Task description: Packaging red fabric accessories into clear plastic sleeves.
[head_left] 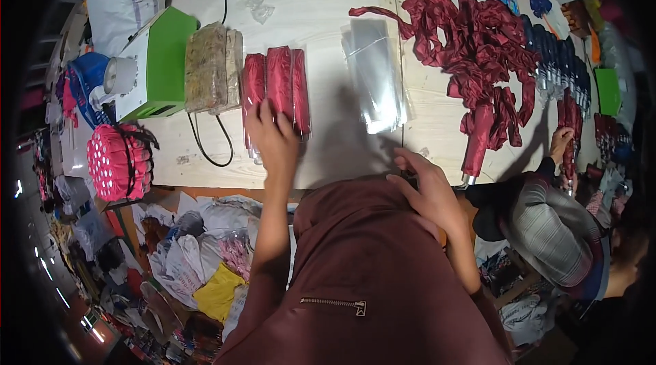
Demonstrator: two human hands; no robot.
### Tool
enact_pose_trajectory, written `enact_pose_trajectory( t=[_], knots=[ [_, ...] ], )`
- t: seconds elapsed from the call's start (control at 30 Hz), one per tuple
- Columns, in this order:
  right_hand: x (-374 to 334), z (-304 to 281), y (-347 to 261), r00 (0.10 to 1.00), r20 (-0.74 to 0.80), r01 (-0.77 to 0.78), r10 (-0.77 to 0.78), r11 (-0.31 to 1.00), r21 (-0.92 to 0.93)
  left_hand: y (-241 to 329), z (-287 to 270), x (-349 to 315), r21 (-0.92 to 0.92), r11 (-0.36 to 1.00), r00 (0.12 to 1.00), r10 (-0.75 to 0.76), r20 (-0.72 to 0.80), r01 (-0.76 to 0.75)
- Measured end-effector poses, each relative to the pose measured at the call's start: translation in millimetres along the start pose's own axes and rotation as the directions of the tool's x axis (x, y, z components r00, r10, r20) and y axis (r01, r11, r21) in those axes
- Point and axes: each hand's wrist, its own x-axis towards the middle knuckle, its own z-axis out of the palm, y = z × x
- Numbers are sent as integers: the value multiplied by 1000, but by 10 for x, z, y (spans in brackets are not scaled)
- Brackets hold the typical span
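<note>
Several folded dark red umbrellas (pixel 279 74) lie side by side in clear plastic sleeves on the pale table. My left hand (pixel 275 134) rests on their near part, fingers apart and touching the wrapping. Close to the table's front edge hovers my right hand (pixel 432 191), its fingers loosely bent and apart, with nothing in them. Beyond it is a stack of clear plastic sleeves (pixel 374 81). Crumpled dark red fabric strips (pixel 471 37) are heaped farther right. A folded dark red umbrella (pixel 479 136) with a metal end lies at the heap's near side.
On the left stand a green and white machine (pixel 171 57), a plastic-wrapped block (pixel 206 68) and a pink dotted cushion (pixel 117 162). A black cable (pixel 208 158) loops nearby. Dark blue umbrellas (pixel 557 57) line the right side, where a co-worker (pixel 553 228) handles dark red ones. Bags (pixel 181 262) lie below.
</note>
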Motion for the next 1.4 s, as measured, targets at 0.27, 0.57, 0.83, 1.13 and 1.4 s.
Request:
enact_pose_trajectory(
  t=[0.27, 0.57, 0.83, 1.13, 1.4],
  knots=[
    [-10, -51, 141, 993, -25, -117, 118, 991, 58, 981, 701, 181, -355, 907, 748, 73, 660, 225],
    [-335, -306, 529, 892, -171, -411, 418, 908, 78, 991, 1329, 292, -221, 975, 572, 178, 801, 6],
    [-320, -354, 1246, 713, -653, -376, 257, 925, -47, 871, 1217, 211, -167, 980, 680, 47, 732, 111],
    [-236, -373, 2229, 591, -720, -625, 365, 771, -122, 860, 519, 383, -358, -24, 359, 16, 933, 933],
    [-309, -491, 1060, 691, -394, -254, 606, 714, 653, 964, 11, 432, -398, -104, 410, 158, 898, 912]
  ],
)
